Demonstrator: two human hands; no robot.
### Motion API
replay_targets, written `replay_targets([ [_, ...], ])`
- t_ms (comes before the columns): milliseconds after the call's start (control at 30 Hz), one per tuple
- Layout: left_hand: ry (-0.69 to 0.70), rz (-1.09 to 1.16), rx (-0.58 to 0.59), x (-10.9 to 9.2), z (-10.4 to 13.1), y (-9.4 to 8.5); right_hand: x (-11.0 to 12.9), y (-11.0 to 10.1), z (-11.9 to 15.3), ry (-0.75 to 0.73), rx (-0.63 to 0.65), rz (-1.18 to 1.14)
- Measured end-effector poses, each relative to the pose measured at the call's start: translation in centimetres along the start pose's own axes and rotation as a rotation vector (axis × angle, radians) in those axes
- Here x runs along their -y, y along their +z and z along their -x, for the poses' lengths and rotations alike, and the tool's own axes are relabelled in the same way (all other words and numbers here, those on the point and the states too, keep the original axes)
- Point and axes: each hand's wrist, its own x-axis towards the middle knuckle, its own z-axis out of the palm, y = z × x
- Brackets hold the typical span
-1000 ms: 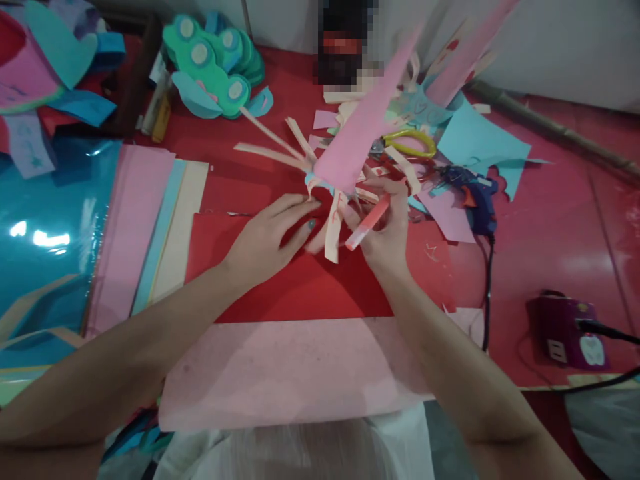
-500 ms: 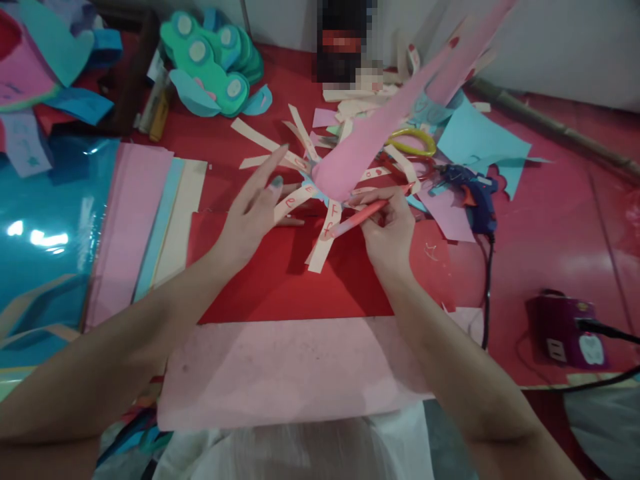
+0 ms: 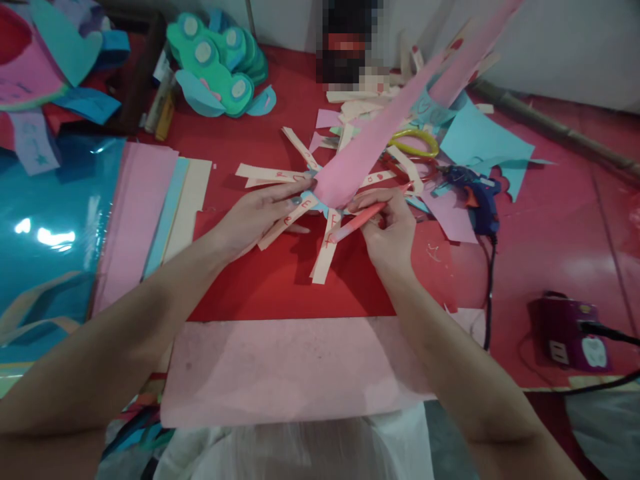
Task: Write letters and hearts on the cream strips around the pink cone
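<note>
A pink paper cone [image 3: 345,167] stands leaning away to the right, with cream paper strips spread around its base. The strips bear red handwritten letters; an F strip [image 3: 327,250] points toward me, and an E strip [image 3: 287,223] angles to the left. My left hand [image 3: 260,217] grips the paper craft on its left side, fingertips against the cone's base and the E strip. In my right hand [image 3: 390,223] is a red pen [image 3: 363,219], its pale end over the F strip. That hand's fingertips are also near the cone's base.
Red sheets [image 3: 300,293] and a pink board [image 3: 300,373] lie before me. To the right are a blue glue gun [image 3: 473,193], yellow-handled scissors [image 3: 415,141] and a purple power socket box [image 3: 575,333]. Coloured paper [image 3: 135,200] and green foam shapes [image 3: 220,67] lie left.
My left hand has drawn its raised fingers down and in against the cone's base. Some left strips have shifted, and the E strip now slants lower. The pen stays in my right hand.
</note>
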Motion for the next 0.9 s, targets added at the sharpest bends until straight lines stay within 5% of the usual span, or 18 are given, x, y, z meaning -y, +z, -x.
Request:
replay_targets([
  [167,0.161,-0.142,-0.041,0.3,0.3,0.4,-0.6,-0.1,0.1,-0.020,-0.099,0.057],
  [300,0.252,-0.315,-0.052,0.3,0.7,0.7,-0.6,-0.1,0.3,-0.181,-0.214,0.057],
  [500,0.296,-0.264,-0.094,-0.1,0.9,0.9,0.0,0.2,0.4,-0.402,-0.232,0.028],
  [667,0.308,-0.283,-0.130,0.3,0.4,0.6,-0.2,0.4,0.2,-0.261,-0.168,0.037],
  [800,0.276,-0.636,-0.162,0.8,0.3,0.9,-0.8,0.2,0.2,-0.022,0.029,0.106],
  [900,0.280,-0.879,-0.139,0.9,0.5,1.4,-0.9,0.0,0.2,0.027,0.069,0.141],
])
